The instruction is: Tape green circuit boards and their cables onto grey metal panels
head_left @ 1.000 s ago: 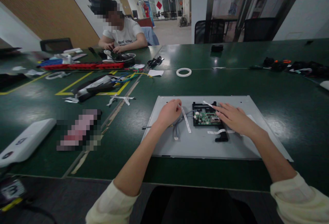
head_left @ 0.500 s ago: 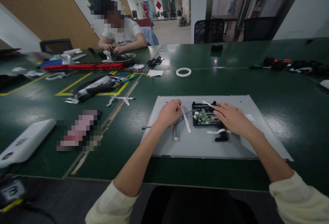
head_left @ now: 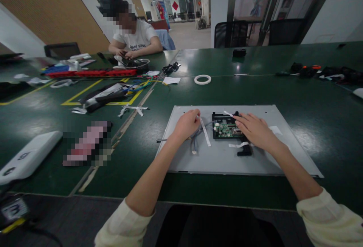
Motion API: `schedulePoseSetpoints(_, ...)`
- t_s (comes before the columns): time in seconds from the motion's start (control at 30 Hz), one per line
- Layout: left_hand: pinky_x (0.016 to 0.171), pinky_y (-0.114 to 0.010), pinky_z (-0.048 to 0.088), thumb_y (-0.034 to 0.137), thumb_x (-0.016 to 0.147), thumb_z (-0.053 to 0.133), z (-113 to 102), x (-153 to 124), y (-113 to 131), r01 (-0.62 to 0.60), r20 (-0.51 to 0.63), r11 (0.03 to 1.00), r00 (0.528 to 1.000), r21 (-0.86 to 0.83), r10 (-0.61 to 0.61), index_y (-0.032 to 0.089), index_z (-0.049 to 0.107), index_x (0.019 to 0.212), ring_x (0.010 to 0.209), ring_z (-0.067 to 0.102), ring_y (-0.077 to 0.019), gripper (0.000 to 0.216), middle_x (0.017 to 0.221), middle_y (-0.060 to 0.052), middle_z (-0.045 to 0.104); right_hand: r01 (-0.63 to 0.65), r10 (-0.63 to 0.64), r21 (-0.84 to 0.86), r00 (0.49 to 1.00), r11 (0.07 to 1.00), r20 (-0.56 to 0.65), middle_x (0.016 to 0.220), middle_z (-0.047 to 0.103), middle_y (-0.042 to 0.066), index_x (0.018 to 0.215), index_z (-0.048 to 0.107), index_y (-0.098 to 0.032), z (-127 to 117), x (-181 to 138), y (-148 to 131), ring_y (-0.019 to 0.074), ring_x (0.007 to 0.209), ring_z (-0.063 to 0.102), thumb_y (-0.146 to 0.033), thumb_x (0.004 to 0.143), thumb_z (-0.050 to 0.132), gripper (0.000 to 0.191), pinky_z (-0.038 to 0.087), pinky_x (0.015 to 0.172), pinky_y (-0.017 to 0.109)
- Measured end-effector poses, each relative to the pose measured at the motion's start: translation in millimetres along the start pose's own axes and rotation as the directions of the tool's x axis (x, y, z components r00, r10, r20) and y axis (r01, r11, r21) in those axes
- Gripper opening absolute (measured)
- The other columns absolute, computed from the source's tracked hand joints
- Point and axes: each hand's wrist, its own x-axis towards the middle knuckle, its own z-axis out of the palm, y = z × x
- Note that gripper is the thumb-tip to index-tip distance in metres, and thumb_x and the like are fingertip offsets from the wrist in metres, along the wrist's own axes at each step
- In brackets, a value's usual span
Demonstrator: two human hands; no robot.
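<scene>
Your right hand (head_left: 252, 129) sits a hair further left over the circuit board (head_left: 223, 130) than a second ago, fingers outstretched. Your left hand (head_left: 187, 123) is curled at a tape strip (head_left: 205, 133) left of the board; can't tell if you're pinching it. Gray panel (head_left: 218, 164) is under the board, tape roll (head_left: 202, 82) beyond.

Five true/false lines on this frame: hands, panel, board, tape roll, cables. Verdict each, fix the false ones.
1. The left hand is over the gray panel. True.
2. The white tape roll lies on the panel. False: it lies on the green table beyond.
3. The circuit board sits in a black frame. True.
4. The right hand is touching the tape roll. False: it is at the frame's right side.
5. Loose cables lie right of the frame. False: left of it.
</scene>
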Motion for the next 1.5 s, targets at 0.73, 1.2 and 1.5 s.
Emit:
schedulePoseSetpoints(0.73, 0.067, -0.027, 0.042, 0.016, 0.079, 0.047, -2.4, -0.6, -5.2, -0.025, -0.011, 0.996, 1.000, -0.085, 0.024, 0.016, 0.057, 0.095, 0.071, 0.056, -0.0165, 0.019, 0.078, -0.004, 0.061, 0.190, -0.196, 0.073, 0.976, 0.979, 0.095, 0.152, 0.004, 0.003, 0.145, 0.019, -0.036, 2.6, -8.9, -10.4, 0.0368, 0.136, 0.010, -0.066, 0.078, 0.046, 0.078, 0.017, 0.104, 0.063)
schedulePoseSetpoints(1.2, 0.070, -0.028, 0.044, 0.016, 0.081, 0.045, -3.8, -1.0, -7.3, -0.026, -0.038, 0.994, 0.999, -0.105, 0.022, 0.015, 0.058, 0.098, 0.073, 0.058, -0.0164, 0.022, 0.081, -0.005, 0.063, 0.146, -0.150, 0.058, 0.985, 0.988, 0.086, 0.149, 0.021, 0.001, 0.141, 0.032, -0.032, 5.3, -3.3, -7.4, 0.0352, 0.135, 0.018, -0.068, 0.079, 0.041, 0.073, 0.021, 0.104, 0.061)
schedulePoseSetpoints(1.5, 0.071, -0.028, 0.044, 0.016, 0.081, 0.045, -2.8, -1.4, -7.6, -0.027, -0.041, 0.994, 0.999, -0.108, 0.023, 0.015, 0.059, 0.098, 0.074, 0.058, -0.0165, 0.022, 0.082, -0.006, 0.063, 0.194, -0.201, 0.078, 0.975, 0.978, 0.099, 0.150, 0.016, -0.002, 0.141, 0.033, -0.035, -1.0, -10.2, -2.7, 0.0341, 0.136, 0.016, -0.064, 0.084, 0.035, 0.064, 0.019, 0.105, 0.062)
